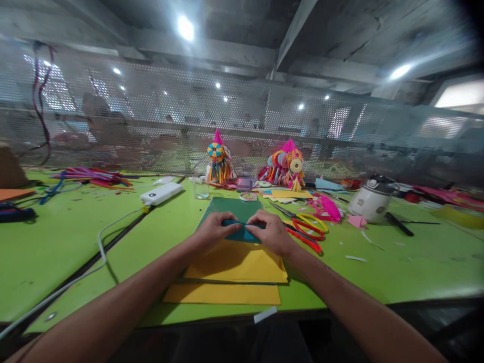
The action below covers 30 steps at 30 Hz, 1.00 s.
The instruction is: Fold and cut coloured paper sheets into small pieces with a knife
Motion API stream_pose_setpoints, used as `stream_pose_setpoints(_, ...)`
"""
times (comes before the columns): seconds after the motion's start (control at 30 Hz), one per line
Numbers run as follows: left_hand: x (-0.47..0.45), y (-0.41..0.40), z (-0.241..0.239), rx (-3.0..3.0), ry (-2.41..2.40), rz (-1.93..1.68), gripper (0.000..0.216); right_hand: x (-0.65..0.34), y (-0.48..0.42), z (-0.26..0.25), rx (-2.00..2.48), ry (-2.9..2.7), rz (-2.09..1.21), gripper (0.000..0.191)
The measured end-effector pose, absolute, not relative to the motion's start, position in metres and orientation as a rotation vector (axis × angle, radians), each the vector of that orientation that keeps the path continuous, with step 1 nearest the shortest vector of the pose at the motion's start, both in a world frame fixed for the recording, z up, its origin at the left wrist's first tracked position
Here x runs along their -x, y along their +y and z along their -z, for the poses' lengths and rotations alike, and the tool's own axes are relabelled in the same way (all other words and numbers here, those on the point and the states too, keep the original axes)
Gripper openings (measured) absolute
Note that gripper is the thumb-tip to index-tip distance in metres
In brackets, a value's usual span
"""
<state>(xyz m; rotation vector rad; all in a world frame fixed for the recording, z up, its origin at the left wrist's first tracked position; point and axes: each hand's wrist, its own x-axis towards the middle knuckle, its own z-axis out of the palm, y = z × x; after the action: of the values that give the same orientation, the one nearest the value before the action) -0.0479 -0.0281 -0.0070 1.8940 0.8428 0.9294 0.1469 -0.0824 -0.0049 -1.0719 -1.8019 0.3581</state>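
Observation:
My left hand (pixel 214 231) and my right hand (pixel 272 233) meet over a small blue paper piece (pixel 242 229), each pinching one end of it with closed fingers. The paper sits above a stack of yellow sheets (pixel 234 272) near the front edge of the green table (pixel 75 242). Just behind my hands lies a dark green sheet (pixel 232 207). Red-handled and yellow-handled scissors (pixel 308 229) rest right beside my right hand.
A white power bank (pixel 162 193) with a white cable (pixel 100 242) lies at left. Two colourful paper ornaments (pixel 219 159) (pixel 287 166) stand at the back before a perforated screen. A white pot (pixel 372 201), pink scraps (pixel 327 206) and paper strips (pixel 91 176) are scattered around.

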Motion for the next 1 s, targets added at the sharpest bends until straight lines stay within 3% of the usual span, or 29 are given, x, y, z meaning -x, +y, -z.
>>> stream_pose_setpoints(0.57, 0.051, -0.032, 0.004, -1.874, 0.916, -0.821, 0.038, -0.152, -0.074, 0.009, 1.147, -1.617, -0.843, 0.016)
stream_pose_setpoints(0.87, 0.052, -0.029, 0.004, -2.035, 0.924, -0.766, 0.037, -0.151, -0.073, 0.013, 1.169, -1.703, -0.763, 0.010)
stream_pose_setpoints(1.0, 0.055, -0.021, 0.008, -2.099, 0.985, -0.664, 0.039, -0.147, -0.077, 0.015, 1.193, -1.814, -0.564, 0.006)
